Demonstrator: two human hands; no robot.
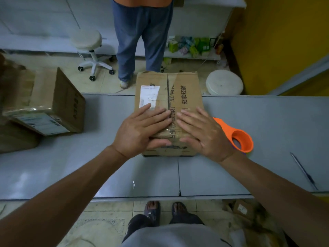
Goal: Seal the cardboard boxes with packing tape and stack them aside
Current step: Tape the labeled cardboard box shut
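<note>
While the left hand and right hand press flat on its taped top, the cardboard box sits mid-width on the table.

Both hands lie with straight fingers, clasping nothing; their fingertips nearly meet over the centre seam and their thumbs reach the near top edge. The box's far end juts past the table's far edge, and a broad stretch of grey tabletop lies between its near face and the near edge. An orange tape dispenser lies just beside its right side, a pen well apart further right, and a second box sits tilted at the left.
</note>
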